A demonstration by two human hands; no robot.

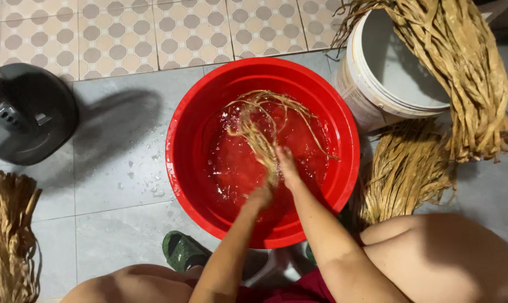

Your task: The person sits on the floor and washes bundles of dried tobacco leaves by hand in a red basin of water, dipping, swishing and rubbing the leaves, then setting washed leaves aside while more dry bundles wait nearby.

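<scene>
A dark fan base stood at the left. In the red basin of water, the left hand seemed closed around the fibre bundle; the right hand lay against it, fingers pressed together. A white bucket stood rightward.

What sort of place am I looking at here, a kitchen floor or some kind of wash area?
Probably a tiled home wash area or yard floor, not a workshop. The person squats on the grey tile floor, both hands working fibre strands in a red basin of water, beside a white bucket.
</scene>
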